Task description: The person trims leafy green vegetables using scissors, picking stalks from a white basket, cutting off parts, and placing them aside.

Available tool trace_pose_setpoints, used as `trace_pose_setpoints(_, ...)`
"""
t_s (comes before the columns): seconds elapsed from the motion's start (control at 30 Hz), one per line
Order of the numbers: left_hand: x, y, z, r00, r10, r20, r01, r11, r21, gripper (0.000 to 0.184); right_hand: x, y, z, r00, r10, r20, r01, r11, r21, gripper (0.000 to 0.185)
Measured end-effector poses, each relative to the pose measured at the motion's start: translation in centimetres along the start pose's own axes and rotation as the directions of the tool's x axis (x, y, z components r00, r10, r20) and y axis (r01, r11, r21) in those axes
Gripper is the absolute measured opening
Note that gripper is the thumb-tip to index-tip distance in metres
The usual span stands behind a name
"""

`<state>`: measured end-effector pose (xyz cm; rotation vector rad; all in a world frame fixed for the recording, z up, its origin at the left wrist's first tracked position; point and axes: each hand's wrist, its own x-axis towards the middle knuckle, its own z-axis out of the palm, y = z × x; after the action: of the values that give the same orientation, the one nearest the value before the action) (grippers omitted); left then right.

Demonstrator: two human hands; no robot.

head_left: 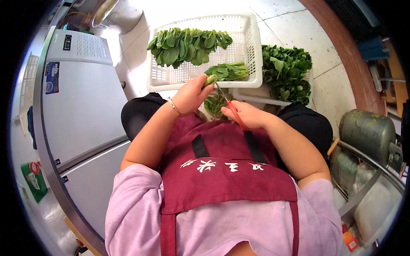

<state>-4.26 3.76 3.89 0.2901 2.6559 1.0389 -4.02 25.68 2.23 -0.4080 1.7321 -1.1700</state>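
My left hand (192, 94) is closed around a leafy green vegetable (211, 80), its pale stem end showing above my fingers. My right hand (247, 115) grips red-handled scissors (232, 110), whose metal blades point up and left, right at the vegetable; whether they touch it I cannot tell. Just beyond, a white plastic basket (258, 55) holds a long row of leafy greens (181, 48) and a smaller bunch (228, 71) near its front corner. Below my hands, between my knees, lie more green leaves (213, 106), partly hidden by my hands.
A big heap of leafy greens (287, 70) sits in a second white tray (273, 101) to the right. A white refrigerated cabinet (85, 98) stands at left, with a metal pot (124, 17) behind it. A gas cylinder (367, 132) and metal rack are at right.
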Motion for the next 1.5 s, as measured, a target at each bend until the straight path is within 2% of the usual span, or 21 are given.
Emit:
trace_pose_setpoints(0.07,-0.7,0.5,0.7,0.999,-0.028,0.038,0.025,0.996,0.082,0.023,-0.1,-0.2,0.2,0.998,0.035,0.049,-0.031,0.995,-0.09,0.06)
trace_pose_setpoints(0.2,-1.7,0.1,2.3,0.994,-0.064,0.092,0.038,0.966,0.254,0.021,0.8,1.5,1.3,0.997,0.046,0.06,-0.04,0.994,-0.103,0.064)
trace_pose_setpoints(0.27,-2.2,-0.7,3.3,0.994,-0.069,0.089,0.037,0.945,0.325,0.022,0.7,1.1,1.8,0.979,0.149,0.141,-0.132,0.984,-0.12,0.07)
trace_pose_setpoints(0.4,-3.3,-0.3,3.2,0.982,-0.136,0.133,0.084,0.938,0.335,0.025,0.8,2.0,3.1,0.985,0.11,0.131,-0.102,0.993,-0.063,0.076)
trace_pose_setpoints(0.5,-3.6,-1.2,3.6,0.981,-0.121,0.151,0.063,0.938,0.342,0.026,0.8,1.6,3.0,0.976,0.16,0.146,-0.137,0.978,-0.156,0.079)
trace_pose_setpoints(0.6,-3.7,-2.4,4.3,0.987,-0.085,0.136,0.038,0.949,0.314,0.022,0.8,2.1,3.2,0.976,0.17,0.136,-0.157,0.982,-0.104,0.083)
trace_pose_setpoints(0.63,-3.6,-2.5,4.3,0.973,-0.127,0.192,0.058,0.943,0.328,0.023,0.9,2.3,3.2,0.976,0.17,0.133,-0.157,0.982,-0.104,0.083)
trace_pose_setpoints(0.7,-3.4,-2.4,4.3,0.956,-0.164,0.244,0.073,0.937,0.343,0.024,1.2,2.4,3.0,0.922,0.334,0.196,-0.305,0.938,-0.166,0.084)
trace_pose_setpoints(0.8,-3.2,-2.3,4.5,0.888,-0.265,0.376,0.11,0.916,0.387,0.028,1.1,2.2,2.3,0.918,0.319,0.236,-0.255,0.93,-0.264,0.082)
trace_pose_setpoints(0.93,-2.5,-2.8,4.1,0.83,-0.303,0.469,0.119,0.917,0.382,0.028,1.3,2.8,2.5,0.935,0.301,0.185,-0.261,0.941,-0.215,0.076)
trace_pose_setpoints(0.97,-2.2,-3.2,3.7,0.831,-0.3,0.469,0.116,0.917,0.381,0.028,1.3,2.9,2.4,0.936,0.302,0.182,-0.262,0.941,-0.215,0.076)
trace_pose_setpoints(1.03,-1.2,-5.0,1.8,0.869,-0.132,0.477,0.012,0.969,0.246,0.029,0.6,1.2,1.6,0.979,0.184,0.087,-0.162,0.964,-0.212,0.07)
trace_pose_setpoints(1.07,-0.8,-5.9,0.8,0.916,-0.084,0.393,0.027,0.988,0.149,0.029,0.2,0.1,1.0,0.986,0.161,0.039,-0.146,0.955,-0.257,0.063)
trace_pose_setpoints(1.1,0.5,-4.0,-1.4,0.883,-0.224,0.411,0.225,0.973,0.049,0.029,-0.3,-0.7,0.5,0.987,0.159,0.034,-0.145,0.956,-0.257,0.063)
trace_pose_setpoints(1.17,3.4,-5.2,-2.9,0.938,-0.257,0.232,0.294,0.945,-0.146,0.027,-1.1,-1.9,-0.3,0.997,0.001,-0.074,-0.021,0.963,-0.269,0.06)
trace_pose_setpoints(1.2,5.1,-4.0,-3.8,0.966,-0.235,0.103,0.25,0.953,-0.171,0.029,-1.4,-2.1,-0.5,0.994,-0.007,-0.107,-0.008,0.99,-0.143,0.036)
trace_pose_setpoints(1.23,7.3,-4.1,-4.0,0.96,-0.274,0.051,0.279,0.953,-0.119,0.029,-1.6,-2.2,-0.6,0.994,-0.009,-0.111,-0.007,0.99,-0.141,0.036)
trace_pose_setpoints(1.3,11.9,-5.7,-2.7,0.948,-0.317,-0.025,0.311,0.942,-0.127,0.034,-1.8,-2.3,-1.0,0.984,-0.089,-0.154,0.11,0.984,0.137,0.027)
trace_pose_setpoints(1.37,16.5,-7.1,-1.0,0.931,-0.356,-0.087,0.35,0.934,-0.073,0.041,-1.6,-2.1,-0.9,0.964,-0.163,-0.209,0.169,0.986,0.013,0.026)
trace_pose_setpoints(1.4,19.8,-10.9,0.8,0.929,-0.35,-0.124,0.354,0.935,0.018,0.045,-1.7,-2.2,-1.1,0.958,-0.183,-0.221,0.189,0.982,0.004,0.032)
trace_pose_setpoints(1.5,24.2,-10.9,2.6,0.889,-0.348,-0.298,0.411,0.893,0.183,0.054,-1.8,-2.4,-1.6,0.948,-0.192,-0.252,0.18,0.981,-0.069,0.037)
